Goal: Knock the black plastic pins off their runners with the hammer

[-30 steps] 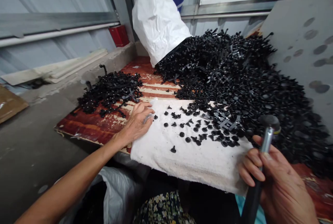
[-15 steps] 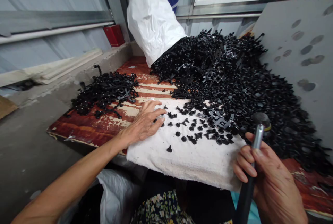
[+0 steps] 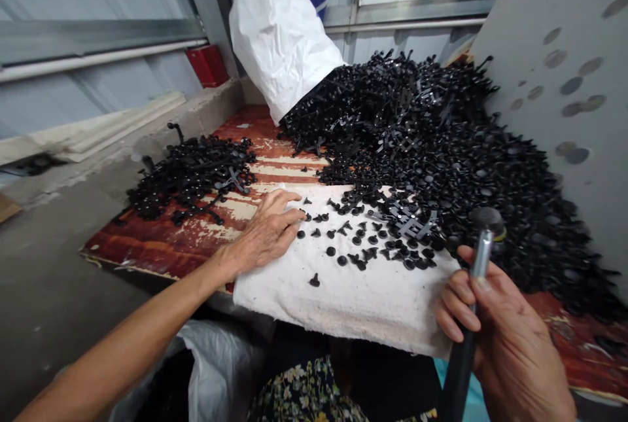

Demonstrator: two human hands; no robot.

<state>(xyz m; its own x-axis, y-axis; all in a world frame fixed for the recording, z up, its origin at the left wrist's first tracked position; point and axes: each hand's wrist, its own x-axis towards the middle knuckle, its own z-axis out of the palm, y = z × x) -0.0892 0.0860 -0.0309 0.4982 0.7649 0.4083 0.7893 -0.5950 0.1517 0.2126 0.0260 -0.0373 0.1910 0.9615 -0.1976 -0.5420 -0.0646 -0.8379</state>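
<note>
My left hand (image 3: 272, 229) rests on the left part of a white cloth (image 3: 353, 304), its thumb and index finger beside small black round-headed pieces (image 3: 331, 251). Those two fingers are close together near one piece; whether they grip it is unclear. On the right, my right hand (image 3: 500, 324) is wrapped round a hammer (image 3: 483, 258) with a black handle and a metal shaft, its round head up over the black heap. Several black pieces lie scattered across the cloth, and grey-black lattice parts (image 3: 412, 220) sit at its upper right.
A large heap of black parts (image 3: 441, 127) spills from a white sack (image 3: 284, 36) at the back. A smaller black pile (image 3: 191, 173) lies on the worn red board (image 3: 161, 245) at left. A grey spotted panel (image 3: 559, 95) stands at right; an open bag (image 3: 220, 363) is below.
The whole view has shifted slightly. My left thumb has moved in closer to the index finger, uncovering a black piece beside it. My right hand still holds the hammer in much the same place.
</note>
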